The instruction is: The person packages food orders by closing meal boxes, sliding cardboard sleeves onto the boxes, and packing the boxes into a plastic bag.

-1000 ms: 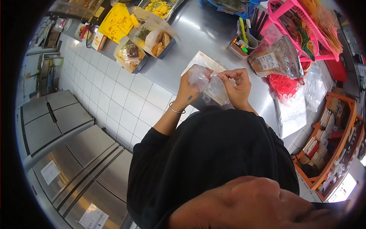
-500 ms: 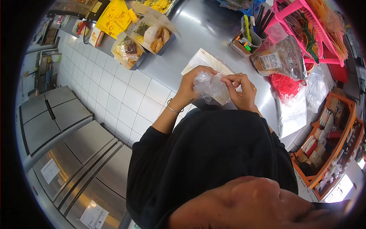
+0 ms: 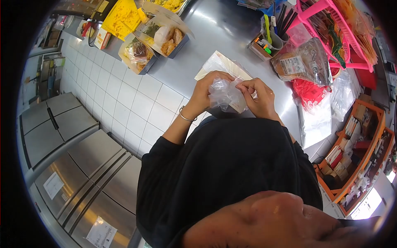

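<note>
A crumpled clear plastic bag is bunched between my two hands near the front edge of the metal counter. My left hand wraps around its left side, fingers curled over the top. On the other side, my right hand pinches the bag's upper right part between thumb and fingers. Beneath and behind the bag lies a flat cream-coloured packet or paper stack, partly hidden by my hands. Whether anything is inside the bag, I cannot make out.
Two open food boxes stand at the back left beside a yellow tray. A pen holder, a brown packaged item, a red plastic bag and a pink basket occupy the right. Steel refrigerators stand left.
My right fingers have shifted slightly left and up along the plastic bag. The bag's folds look a little different. My left hand keeps its hold.
</note>
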Available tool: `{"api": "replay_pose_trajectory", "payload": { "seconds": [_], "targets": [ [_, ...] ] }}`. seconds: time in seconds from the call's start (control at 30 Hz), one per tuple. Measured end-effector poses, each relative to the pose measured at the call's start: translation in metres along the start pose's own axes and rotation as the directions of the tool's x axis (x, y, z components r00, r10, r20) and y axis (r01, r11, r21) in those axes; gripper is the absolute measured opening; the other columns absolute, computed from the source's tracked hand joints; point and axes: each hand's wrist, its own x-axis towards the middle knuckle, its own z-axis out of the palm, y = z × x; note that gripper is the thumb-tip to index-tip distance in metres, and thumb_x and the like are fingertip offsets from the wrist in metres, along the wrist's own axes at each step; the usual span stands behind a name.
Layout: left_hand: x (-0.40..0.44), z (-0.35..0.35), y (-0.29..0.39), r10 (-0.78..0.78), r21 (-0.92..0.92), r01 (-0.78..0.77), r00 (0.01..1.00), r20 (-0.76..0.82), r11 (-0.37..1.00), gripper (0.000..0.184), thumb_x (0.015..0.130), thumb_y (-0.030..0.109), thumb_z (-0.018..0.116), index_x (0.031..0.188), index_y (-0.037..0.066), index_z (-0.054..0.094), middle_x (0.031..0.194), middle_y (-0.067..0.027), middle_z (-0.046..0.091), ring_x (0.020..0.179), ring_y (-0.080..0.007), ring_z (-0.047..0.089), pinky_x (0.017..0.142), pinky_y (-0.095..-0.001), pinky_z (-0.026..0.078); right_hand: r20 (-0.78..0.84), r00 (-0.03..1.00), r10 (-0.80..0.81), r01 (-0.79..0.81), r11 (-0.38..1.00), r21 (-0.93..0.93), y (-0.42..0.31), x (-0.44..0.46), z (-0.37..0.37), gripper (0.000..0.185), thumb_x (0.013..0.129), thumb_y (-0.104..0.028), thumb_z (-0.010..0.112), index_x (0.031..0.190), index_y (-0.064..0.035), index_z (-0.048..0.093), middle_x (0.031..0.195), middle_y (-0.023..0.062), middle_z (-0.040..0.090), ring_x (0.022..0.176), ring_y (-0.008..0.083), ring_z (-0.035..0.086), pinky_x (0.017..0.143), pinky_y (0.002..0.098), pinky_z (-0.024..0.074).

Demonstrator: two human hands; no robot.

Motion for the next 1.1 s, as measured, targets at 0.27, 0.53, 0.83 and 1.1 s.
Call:
{"api": "replay_pose_trajectory", "payload": {
  "seconds": [0.27, 0.53, 0.83, 1.1],
  "targets": [
    [-0.001, 0.0, 0.0, -0.012, -0.065, 0.011, 1.0, -0.015, 0.998, 0.029, 0.079, 0.004, 0.07, 0.107, 0.001, 0.063, 0.115, -0.0148, 0.067, 0.105, -0.0209, 0.063, 0.093, -0.0333, 0.049, 0.022, 1.0, 0.003, -0.003, 1.0, -0.018, -0.002, 0.001, 0.0, 0.018, 0.081, 0.0, 0.077, 0.087, -0.0021, 0.06, 0.077, 0.0085, 0.064, 0.062, 0.0203, 0.059, 0.057, 0.0313, 0.0483],
    [-0.001, -0.003, 0.0, -0.037, -0.117, 0.035, 0.999, -0.014, 0.993, 0.039, 0.074, 0.007, 0.081, 0.108, 0.003, 0.064, 0.114, -0.0108, 0.07, 0.109, -0.0228, 0.066, 0.097, -0.0338, 0.05, 0.007, 1.0, -0.003, 0.003, 1.0, 0.0, -0.004, 0.004, 0.002, 0.02, 0.081, 0.0, 0.077, 0.086, -0.0021, 0.058, 0.077, 0.0087, 0.064, 0.062, 0.0208, 0.059, 0.057, 0.0314, 0.0482],
    [0.0, -0.006, 0.001, -0.039, -0.048, 0.04, 0.999, 0.012, 0.998, 0.04, 0.074, 0.007, 0.081, 0.112, 0.005, 0.065, 0.114, -0.0083, 0.07, 0.107, -0.0218, 0.066, 0.096, -0.033, 0.05, 0.267, 0.962, 0.054, -0.045, 0.998, -0.04, -0.008, 0.024, -0.009, 0.023, 0.085, -0.005, 0.076, 0.09, -0.003, 0.053, 0.079, 0.009, 0.064, 0.072, 0.0268, 0.064, 0.065, 0.0346, 0.0503],
    [-0.001, -0.005, 0.002, -0.041, -0.051, 0.041, 0.999, 0.001, 0.998, 0.04, 0.075, 0.006, 0.079, 0.113, 0.006, 0.066, 0.113, -0.0072, 0.071, 0.107, -0.0231, 0.066, 0.096, -0.0336, 0.05, 0.396, 0.907, 0.144, -0.128, 0.99, -0.068, -0.019, 0.04, -0.018, 0.025, 0.085, -0.007, 0.074, 0.095, -0.0045, 0.051, 0.079, 0.0108, 0.064, 0.075, 0.03, 0.066, 0.066, 0.0369, 0.0505]
  ]
}}
